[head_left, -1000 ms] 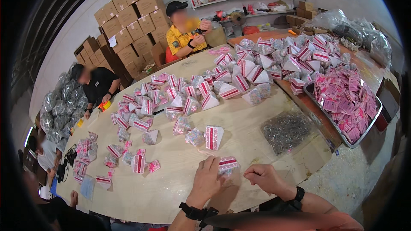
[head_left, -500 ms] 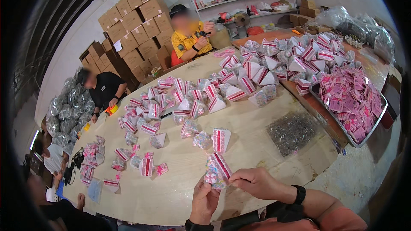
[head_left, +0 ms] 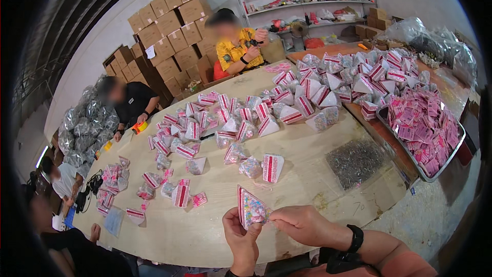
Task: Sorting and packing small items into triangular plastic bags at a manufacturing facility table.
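Near the table's front edge I hold a cake-slice-shaped packet [head_left: 252, 207], with a red-and-white layered side and pastel beads showing through its clear face. My left hand [head_left: 241, 237] is closed around its lower left part, thumb across the front. At its lower right corner, my right hand [head_left: 306, 222] pinches the edge between thumb and fingers; the exact spot under the fingertips is hidden. Just beyond stand another cake-slice packet [head_left: 272, 167] and a bead-filled packet [head_left: 250, 167]. A large heap of similar packets [head_left: 328, 90] spreads to the far right.
A metal tray [head_left: 434, 178] of pink cards stands at the right, beside a clear bag of small dark metal pieces [head_left: 355, 163]. A co-worker in yellow [head_left: 238, 51] sits across the table; others work at the left. Stacked cartons [head_left: 171, 31] line the wall.
The held packet has turned, so its beaded face now shows more and its layered side lies to the left. My left hand has shifted slightly left; the right still pinches the packet's right side.
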Demonstrator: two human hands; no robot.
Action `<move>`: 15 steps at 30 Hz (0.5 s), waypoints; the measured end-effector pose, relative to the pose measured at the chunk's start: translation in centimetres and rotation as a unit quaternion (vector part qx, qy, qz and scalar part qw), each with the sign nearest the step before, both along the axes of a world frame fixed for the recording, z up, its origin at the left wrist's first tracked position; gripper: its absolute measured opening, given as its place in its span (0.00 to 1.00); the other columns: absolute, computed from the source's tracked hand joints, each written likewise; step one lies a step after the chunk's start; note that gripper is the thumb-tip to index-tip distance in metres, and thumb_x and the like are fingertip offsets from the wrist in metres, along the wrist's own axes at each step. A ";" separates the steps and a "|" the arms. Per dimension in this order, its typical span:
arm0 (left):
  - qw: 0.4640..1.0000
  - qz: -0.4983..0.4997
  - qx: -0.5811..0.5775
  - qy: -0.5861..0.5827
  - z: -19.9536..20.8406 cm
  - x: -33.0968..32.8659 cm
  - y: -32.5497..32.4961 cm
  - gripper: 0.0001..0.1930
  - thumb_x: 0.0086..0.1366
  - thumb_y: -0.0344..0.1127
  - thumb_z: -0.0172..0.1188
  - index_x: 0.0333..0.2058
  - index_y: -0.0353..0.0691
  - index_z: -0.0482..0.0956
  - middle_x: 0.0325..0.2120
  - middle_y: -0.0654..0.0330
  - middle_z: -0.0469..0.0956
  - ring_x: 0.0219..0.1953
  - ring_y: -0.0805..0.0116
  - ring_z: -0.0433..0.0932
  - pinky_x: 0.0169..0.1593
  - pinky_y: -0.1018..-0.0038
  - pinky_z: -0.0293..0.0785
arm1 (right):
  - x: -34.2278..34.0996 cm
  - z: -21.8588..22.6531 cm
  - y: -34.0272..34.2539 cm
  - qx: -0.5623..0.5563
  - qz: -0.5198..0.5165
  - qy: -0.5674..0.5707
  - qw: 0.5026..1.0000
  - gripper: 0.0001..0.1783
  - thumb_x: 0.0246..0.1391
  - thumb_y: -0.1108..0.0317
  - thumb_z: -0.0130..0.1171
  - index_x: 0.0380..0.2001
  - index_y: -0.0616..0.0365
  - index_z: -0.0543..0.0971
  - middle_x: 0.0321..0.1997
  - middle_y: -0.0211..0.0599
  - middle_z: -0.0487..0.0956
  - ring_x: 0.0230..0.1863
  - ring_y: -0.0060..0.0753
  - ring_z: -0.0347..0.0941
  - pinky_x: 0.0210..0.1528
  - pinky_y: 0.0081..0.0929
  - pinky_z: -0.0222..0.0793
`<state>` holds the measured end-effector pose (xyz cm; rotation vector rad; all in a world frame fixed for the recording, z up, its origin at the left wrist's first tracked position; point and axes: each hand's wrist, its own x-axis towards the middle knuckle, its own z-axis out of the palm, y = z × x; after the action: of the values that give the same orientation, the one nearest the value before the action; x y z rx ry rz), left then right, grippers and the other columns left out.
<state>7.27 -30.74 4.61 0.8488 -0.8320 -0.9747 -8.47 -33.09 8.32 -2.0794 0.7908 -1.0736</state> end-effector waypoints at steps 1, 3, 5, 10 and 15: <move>1.000 0.002 -0.005 -0.002 -0.1 0.0 0.0 0.32 0.43 0.29 0.69 0.45 0.35 0.59 0.38 0.60 0.66 0.41 0.72 0.67 0.46 0.77 0.65 | 0.0 0.0 0.0 -0.007 -0.001 0.006 1.000 0.07 0.49 0.71 0.51 0.33 0.60 0.74 0.30 0.40 0.76 0.31 0.41 0.73 0.31 0.28 0.68; 1.000 0.004 -0.010 -0.004 -0.2 0.1 0.0 0.32 0.42 0.29 0.69 0.45 0.35 0.59 0.39 0.60 0.66 0.41 0.71 0.67 0.46 0.77 0.64 | -0.1 0.2 0.0 -0.018 -0.003 0.015 1.000 0.07 0.49 0.72 0.51 0.32 0.60 0.74 0.30 0.40 0.76 0.31 0.41 0.73 0.31 0.28 0.68; 1.000 0.008 -0.021 -0.017 -0.2 0.1 0.1 0.32 0.42 0.29 0.69 0.45 0.35 0.59 0.39 0.59 0.65 0.42 0.71 0.67 0.48 0.76 0.64 | 0.0 0.2 0.0 -0.028 -0.005 0.022 0.999 0.07 0.49 0.72 0.51 0.32 0.60 0.74 0.30 0.40 0.76 0.31 0.41 0.73 0.31 0.29 0.68; 0.999 0.019 -0.024 -0.029 -0.1 0.0 0.4 0.33 0.43 0.29 0.69 0.45 0.35 0.59 0.39 0.59 0.65 0.43 0.70 0.66 0.48 0.76 0.63 | 0.2 0.2 0.1 -0.044 -0.005 0.033 0.998 0.06 0.47 0.73 0.51 0.30 0.61 0.73 0.29 0.41 0.76 0.30 0.42 0.73 0.30 0.30 0.69; 0.998 0.026 -0.030 -0.047 -0.2 -0.1 0.4 0.33 0.43 0.28 0.68 0.45 0.34 0.58 0.39 0.59 0.65 0.43 0.70 0.66 0.48 0.76 0.63 | 0.3 0.1 0.2 -0.057 -0.017 0.024 0.998 0.05 0.47 0.73 0.51 0.30 0.61 0.73 0.29 0.41 0.76 0.30 0.43 0.73 0.30 0.30 0.69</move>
<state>7.16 -30.35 4.40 0.8660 -0.9106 -0.8657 -8.19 -32.91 8.47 -2.2017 0.8087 -1.1151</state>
